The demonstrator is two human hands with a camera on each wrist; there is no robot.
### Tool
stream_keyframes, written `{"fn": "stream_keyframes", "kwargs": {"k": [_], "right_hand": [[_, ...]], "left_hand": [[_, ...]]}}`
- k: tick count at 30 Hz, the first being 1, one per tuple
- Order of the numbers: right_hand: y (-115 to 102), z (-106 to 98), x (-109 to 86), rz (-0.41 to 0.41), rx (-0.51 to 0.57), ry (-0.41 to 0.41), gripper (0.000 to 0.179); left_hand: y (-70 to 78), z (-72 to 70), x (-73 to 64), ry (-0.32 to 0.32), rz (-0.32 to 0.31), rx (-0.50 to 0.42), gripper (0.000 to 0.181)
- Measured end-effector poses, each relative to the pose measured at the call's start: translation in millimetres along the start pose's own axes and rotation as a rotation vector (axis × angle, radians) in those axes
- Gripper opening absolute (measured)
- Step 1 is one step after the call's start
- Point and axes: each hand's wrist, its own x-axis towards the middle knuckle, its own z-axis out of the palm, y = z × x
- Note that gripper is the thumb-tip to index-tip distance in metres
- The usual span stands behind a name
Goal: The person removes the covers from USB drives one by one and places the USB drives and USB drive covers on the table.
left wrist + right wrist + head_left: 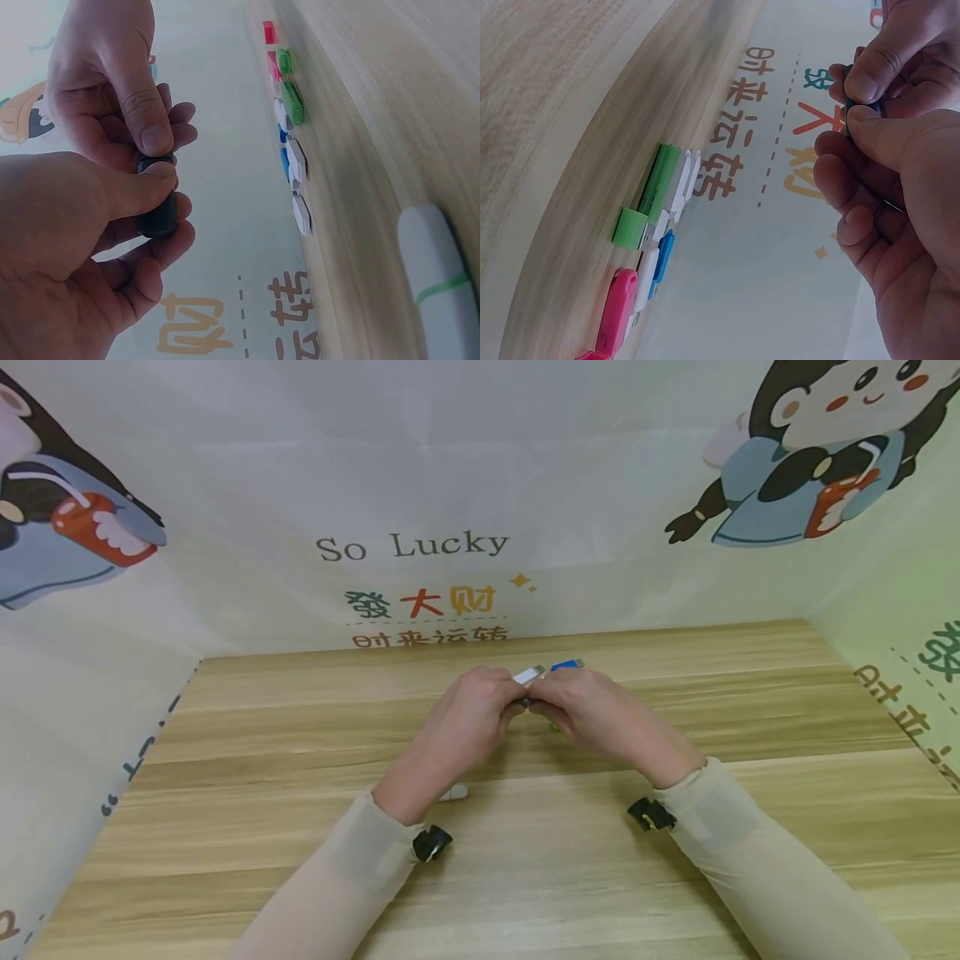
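Note:
A small dark USB stick [157,219] is held between both hands above the far part of the table, in the middle. My left hand [467,714] pinches its lower part between thumb and curled fingers, as the left wrist view shows. The thumb and fingers of my right hand [600,714] grip the other end. Both thumbs lie close together along the stick, and the fingers cover much of it. In the head view, a white USB stick [528,675] and a blue USB stick [567,665] show just beyond the hands.
Several USB sticks lie in a group on the wooden table [285,793], among them a green one [660,180] with its green cap [629,228] and a pink one [618,311]. A white stick with a green band [439,277] lies nearer, by my left forearm. Printed cloth walls [247,527] surround the table.

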Motion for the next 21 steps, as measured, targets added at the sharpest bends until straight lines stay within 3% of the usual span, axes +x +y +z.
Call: {"fn": "stream_keyframes", "kwargs": {"k": [21], "right_hand": [[-0.7, -1.6, -0.5, 0.014, 0.001, -0.021, 0.02]], "left_hand": [[0.6, -1.4, -0.6, -0.005, 0.002, -0.008, 0.006]]}}
